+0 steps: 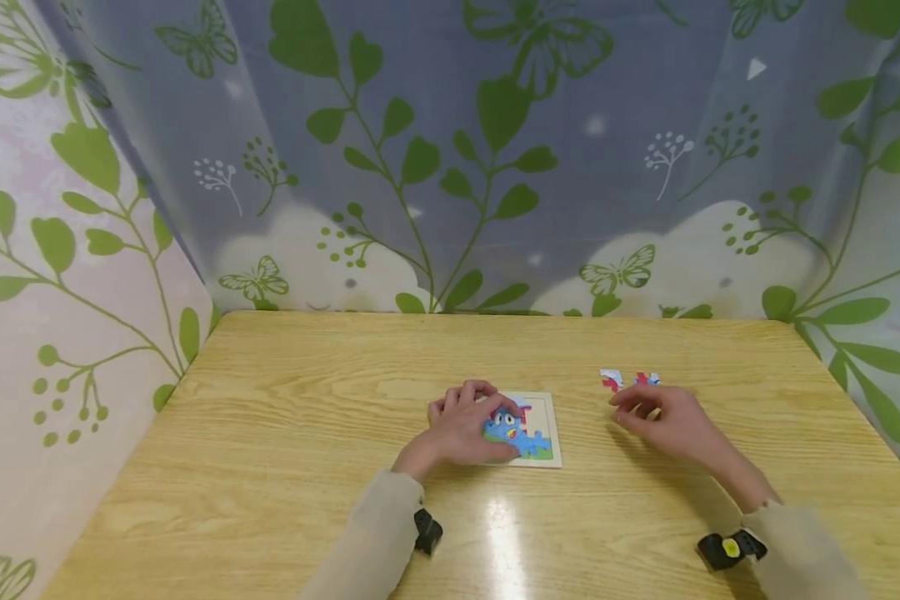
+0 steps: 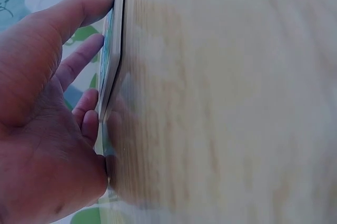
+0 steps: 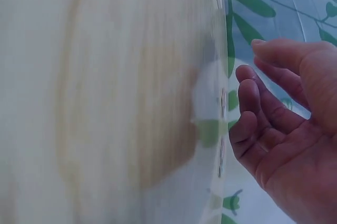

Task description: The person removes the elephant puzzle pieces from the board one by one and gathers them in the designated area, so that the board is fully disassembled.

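Observation:
A square jigsaw puzzle (image 1: 536, 446) in a pale frame lies on the table, showing a blue cartoon figure with big eyes over green. Part of its upper right is bare board. My left hand (image 1: 461, 429) rests over the puzzle's left side, hiding that part of it. In the left wrist view, the thumb (image 2: 97, 5) touches the board near its edge. My right hand (image 1: 667, 421) hovers right of the puzzle, fingers loosely bent, with nothing between them. Just beyond its fingertips lie loose jigsaw pieces (image 1: 611, 379), coloured white, red and blue.
The wooden table (image 1: 307, 383) runs back to a curtain (image 1: 435, 167) printed with leaves and butterflies, which also hangs along both sides. Each wrist carries a small black camera (image 1: 723, 550). Light glares off the tabletop near the front.

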Tool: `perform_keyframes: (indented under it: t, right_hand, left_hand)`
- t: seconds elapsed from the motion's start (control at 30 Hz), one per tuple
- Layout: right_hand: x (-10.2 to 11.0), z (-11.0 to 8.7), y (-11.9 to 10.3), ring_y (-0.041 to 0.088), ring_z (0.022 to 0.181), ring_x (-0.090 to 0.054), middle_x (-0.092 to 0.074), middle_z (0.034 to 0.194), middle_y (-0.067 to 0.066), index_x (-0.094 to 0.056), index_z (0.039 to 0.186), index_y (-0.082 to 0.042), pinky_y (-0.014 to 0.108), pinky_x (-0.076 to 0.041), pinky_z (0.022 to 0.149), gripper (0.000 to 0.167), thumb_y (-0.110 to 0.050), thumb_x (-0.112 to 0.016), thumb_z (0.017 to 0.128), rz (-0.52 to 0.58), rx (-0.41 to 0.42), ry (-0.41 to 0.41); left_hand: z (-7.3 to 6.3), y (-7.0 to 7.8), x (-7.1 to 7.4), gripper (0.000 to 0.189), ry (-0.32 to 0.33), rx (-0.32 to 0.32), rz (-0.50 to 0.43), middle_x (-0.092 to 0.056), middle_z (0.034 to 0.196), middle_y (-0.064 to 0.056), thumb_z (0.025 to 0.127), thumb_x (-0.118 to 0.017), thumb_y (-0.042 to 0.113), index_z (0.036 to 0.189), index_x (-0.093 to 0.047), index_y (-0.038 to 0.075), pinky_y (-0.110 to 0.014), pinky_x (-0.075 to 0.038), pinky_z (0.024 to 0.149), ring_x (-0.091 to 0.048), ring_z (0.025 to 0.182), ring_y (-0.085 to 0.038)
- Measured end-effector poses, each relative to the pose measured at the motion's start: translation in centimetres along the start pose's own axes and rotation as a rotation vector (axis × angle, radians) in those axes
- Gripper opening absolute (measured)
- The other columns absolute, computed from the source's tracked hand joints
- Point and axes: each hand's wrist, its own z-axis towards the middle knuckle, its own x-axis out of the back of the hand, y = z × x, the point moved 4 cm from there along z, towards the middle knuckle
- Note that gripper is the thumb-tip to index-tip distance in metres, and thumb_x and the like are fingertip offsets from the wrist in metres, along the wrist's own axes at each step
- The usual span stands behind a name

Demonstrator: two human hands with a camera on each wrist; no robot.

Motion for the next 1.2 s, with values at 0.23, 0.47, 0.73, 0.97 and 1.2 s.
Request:
perform_keyframes:
  t: [0.23,0.47,0.73,0.97,1.2]
  right_hand:
    - [-1.1,0.1,-1.3,0.002,0.073,-0.061,-0.071,0.088,-0.001,-0.075,0.104,-0.012,0.023,-0.05,0.06,0.011,-0.014,-0.075,0.092,0.024,-0.007,-0.041]
    - [-2.1,0.6,-2.2,0.004,0.075,-0.062,-0.072,0.091,-0.001,-0.076,0.104,-0.01,0.024,-0.052,0.064,0.012,-0.012,-0.074,0.092,0.087,-0.006,-0.097]
    - [-3.2,1.2,-3.4,0.005,0.079,-0.061,-0.072,0.092,-0.001,-0.075,0.105,-0.009,0.023,-0.052,0.066,0.013,-0.014,-0.075,0.093,0.142,0.02,-0.186]
    - [-4.2,1.8,-4.6,0.007,0.077,-0.06,-0.071,0.09,0.0,-0.075,0.107,-0.008,0.023,-0.051,0.069,0.015,-0.016,-0.075,0.093,0.171,0.047,-0.261]
    - [-5.4,2.3,-5.1,0.006,0.071,-0.057,-0.068,0.085,-0.001,-0.074,0.107,-0.008,0.022,-0.049,0.064,0.017,-0.018,-0.076,0.093,0.198,0.066,-0.309]
  left_hand:
    - [-0.2,0.1,0.1,0.04,0.002,0.0,-0.006,-0.033,0.154,-0.001,0.086,-0.073,0.047,0.123,-0.061,0.042,-0.06,-0.019,0.103,-0.027,0.138,-0.035]
    - [0.0,0.1,0.1,0.039,0.002,0.005,0.002,-0.033,0.154,-0.001,0.086,-0.073,0.047,0.122,-0.061,0.042,-0.06,-0.019,0.103,-0.027,0.138,-0.036]
    - [0.1,0.1,0.0,0.038,0.0,0.013,0.005,-0.034,0.153,0.0,0.086,-0.074,0.048,0.122,-0.062,0.044,-0.06,-0.019,0.103,-0.028,0.138,-0.035]
    - [0.0,0.2,0.1,0.04,-0.004,0.018,0.009,-0.034,0.153,0.0,0.086,-0.074,0.048,0.123,-0.061,0.044,-0.061,-0.019,0.103,-0.028,0.138,-0.035]
    - [0.1,0.1,0.1,0.039,-0.002,0.018,0.009,-0.034,0.153,0.0,0.086,-0.074,0.048,0.123,-0.062,0.044,-0.061,-0.02,0.103,-0.028,0.138,-0.035]
